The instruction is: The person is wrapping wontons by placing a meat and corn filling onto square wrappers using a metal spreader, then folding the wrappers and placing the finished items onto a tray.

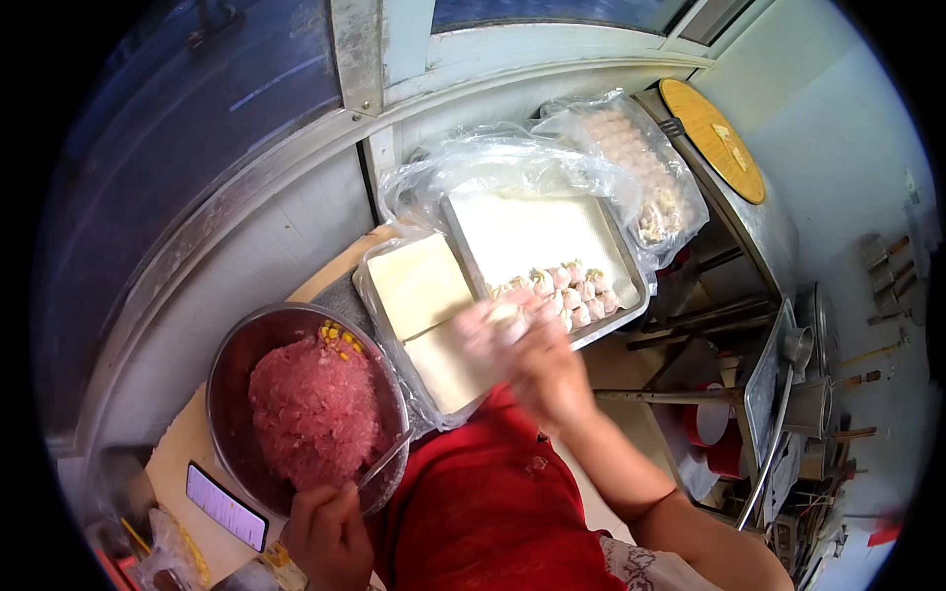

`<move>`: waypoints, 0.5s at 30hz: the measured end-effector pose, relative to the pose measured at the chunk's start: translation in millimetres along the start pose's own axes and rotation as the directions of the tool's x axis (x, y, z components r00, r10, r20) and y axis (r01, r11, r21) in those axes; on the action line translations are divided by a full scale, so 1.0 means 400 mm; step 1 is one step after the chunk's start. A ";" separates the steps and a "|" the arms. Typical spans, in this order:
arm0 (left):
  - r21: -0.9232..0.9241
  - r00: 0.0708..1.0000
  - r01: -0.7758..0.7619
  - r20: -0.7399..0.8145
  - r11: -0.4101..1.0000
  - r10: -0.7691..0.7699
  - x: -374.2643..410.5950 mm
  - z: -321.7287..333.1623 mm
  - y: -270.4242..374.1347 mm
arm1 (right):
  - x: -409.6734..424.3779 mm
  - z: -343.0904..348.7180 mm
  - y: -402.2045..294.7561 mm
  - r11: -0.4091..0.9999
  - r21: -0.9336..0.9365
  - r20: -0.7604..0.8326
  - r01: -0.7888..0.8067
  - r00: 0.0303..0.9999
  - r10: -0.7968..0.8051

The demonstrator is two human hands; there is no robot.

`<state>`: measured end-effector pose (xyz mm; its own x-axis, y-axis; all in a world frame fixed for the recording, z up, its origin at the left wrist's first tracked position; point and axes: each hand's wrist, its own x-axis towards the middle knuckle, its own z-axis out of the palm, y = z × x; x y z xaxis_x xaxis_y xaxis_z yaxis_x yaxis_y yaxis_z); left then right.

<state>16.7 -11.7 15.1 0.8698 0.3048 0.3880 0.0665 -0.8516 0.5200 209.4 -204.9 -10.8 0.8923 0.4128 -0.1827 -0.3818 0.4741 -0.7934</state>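
Note:
My left hand [329,528] is at the near rim of a steel bowl [222,443], its fingers closed on a thin, flat metal utensil [384,459]. Pink minced meat [318,410] fills much of the bowl, with yellow corn kernels [340,340] at its far edge. My right hand [550,369], blurred, holds what look like filled dumplings over the near left corner of a lined metal tray [607,325]. Rows of shaped dumplings [580,295] sit in the tray's near part. Between bowl and tray lie two stacks of square dough wrappers [421,284] in a plastic-lined container.
Clear plastic [510,159] is bunched behind the tray. Bagged dumplings [628,148] stand at the back right, beside a round wooden board [713,140]. A phone [225,506] lies left of the bowl. Metal shelving with pans and a ladle [798,347] stands at right.

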 end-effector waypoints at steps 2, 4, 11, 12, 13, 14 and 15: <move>-0.023 1.000 0.006 0.017 1.000 -0.006 0.001 0.001 -0.004 | 0.062 -0.159 -0.040 0.923 -0.313 -0.042 0.223 0.968 -0.248; -0.029 0.999 0.023 0.033 0.999 -0.022 -0.001 0.001 -0.005 | 0.129 -0.252 -0.111 0.658 -0.639 0.093 0.398 0.889 -0.448; -0.054 0.998 0.003 0.069 0.999 0.001 0.005 0.014 0.009 | 0.200 -0.442 -0.206 -0.226 -0.960 0.224 0.165 0.936 -0.272; -0.049 0.997 0.013 0.073 0.999 -0.010 0.003 0.012 0.011 | 0.198 -0.441 -0.198 -0.215 -0.964 0.214 0.156 0.936 -0.278; -0.045 0.997 0.024 0.076 0.999 -0.021 0.001 0.011 0.013 | 0.200 -0.439 -0.192 -0.206 -0.967 0.204 0.148 0.937 -0.284; -0.037 0.997 0.030 0.074 0.999 -0.028 0.002 0.009 0.015 | 0.201 -0.436 -0.199 -0.156 -0.980 0.164 0.125 0.950 -0.265; -0.029 0.997 0.036 0.074 0.999 -0.034 0.004 0.004 0.014 | 0.203 -0.439 -0.194 -0.161 -0.979 0.169 0.125 0.939 -0.299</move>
<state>19.4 -16.6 17.4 0.9008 0.3011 0.3127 0.0838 -0.8273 0.5554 353.9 -344.7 -66.0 0.9114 0.3775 0.1640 0.4090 -0.7862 -0.4633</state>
